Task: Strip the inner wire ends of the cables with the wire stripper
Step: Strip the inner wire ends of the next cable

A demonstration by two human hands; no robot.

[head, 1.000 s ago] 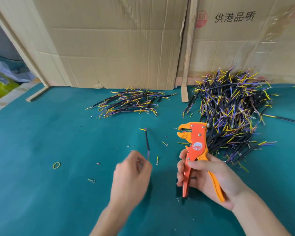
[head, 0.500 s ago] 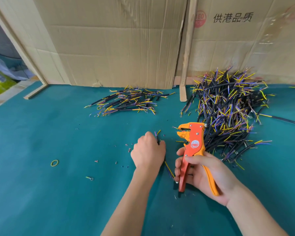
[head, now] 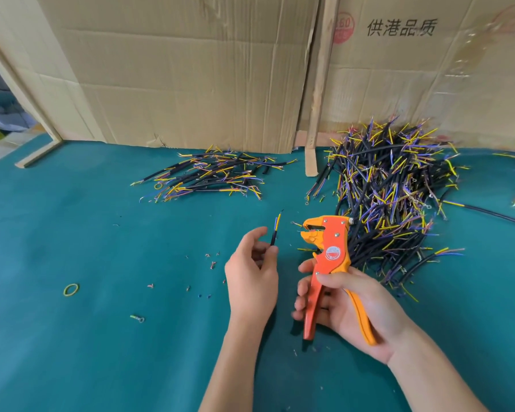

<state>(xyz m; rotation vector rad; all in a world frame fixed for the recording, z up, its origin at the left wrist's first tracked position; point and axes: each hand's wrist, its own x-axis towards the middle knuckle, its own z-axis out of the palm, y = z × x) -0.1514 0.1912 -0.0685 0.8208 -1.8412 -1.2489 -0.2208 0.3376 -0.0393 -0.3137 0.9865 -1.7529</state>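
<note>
My left hand (head: 252, 278) pinches a short black cable (head: 274, 233) near its lower end, so its yellow and blue inner wires point up and away. My right hand (head: 348, 310) grips the orange wire stripper (head: 329, 263) by its two handles, jaws up and facing left. The cable tip stands a little left of the jaws, not touching them. A large heap of black cables (head: 390, 197) lies behind the stripper at the right. A smaller, flatter pile of cables (head: 211, 176) lies at the back centre.
The green table mat (head: 72, 337) carries scattered insulation bits (head: 211, 264), a yellow rubber band (head: 71, 289) and a small ring terminal (head: 137, 318) at the left. Cardboard sheets (head: 191, 69) and a wooden slat (head: 318, 93) stand along the back edge.
My left hand went down to the mat beside the stripper, picked up a cable and now holds it upright left of the jaws. The right hand and stripper barely moved.
</note>
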